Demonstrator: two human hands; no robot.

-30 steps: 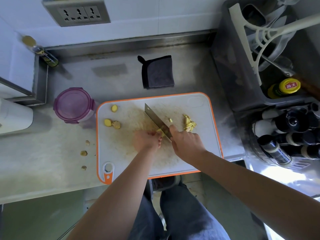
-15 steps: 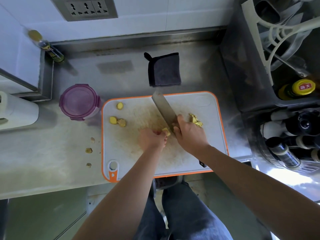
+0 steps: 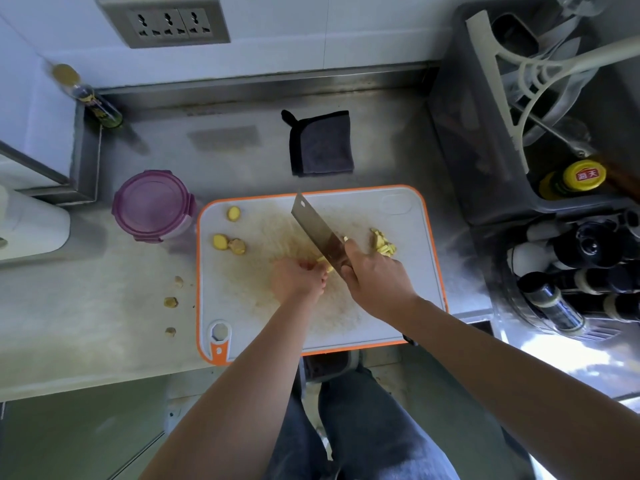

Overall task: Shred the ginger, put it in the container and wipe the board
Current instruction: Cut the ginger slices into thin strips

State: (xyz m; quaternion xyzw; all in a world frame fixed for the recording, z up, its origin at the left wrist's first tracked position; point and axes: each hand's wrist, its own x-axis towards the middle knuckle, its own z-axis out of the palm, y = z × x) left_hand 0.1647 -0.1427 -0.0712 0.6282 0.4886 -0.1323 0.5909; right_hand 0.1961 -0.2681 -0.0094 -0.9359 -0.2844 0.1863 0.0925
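Pale yellow ginger piece (image 3: 324, 265) near the middle of the white, orange-rimmed plastic cutting board (image 3: 398, 308), pinned under the curled fingertips of the left hand (image 3: 298, 277) and right against the flat steel cleaver blade (image 3: 317, 232). Mostly hidden by fingers and steel, so long axis and heading impossible to tell for sure; judging by the sliver showing, probably laid across the blade. Blade itself slanted, tip toward the table's far edge, handle wrapped firmly in the right hand (image 3: 375, 280). To shred well: keep fingertips tucked back, knuckles guiding the flat of the steel; take thin, even cuts; creep the holding hand back between strokes; stop short of a stub too small to hold safely. Just right of the blade, a heap of finished yellow shreds (image 3: 382, 242); toward the board's far-left corner, round ginger slices (image 3: 220, 241) waiting. Just beside the board's left edge, round purple-lidded plastic container (image 3: 154, 206), lid on; beyond the board's far edge, folded dark grey cloth (image 3: 320, 145) for the wipe.
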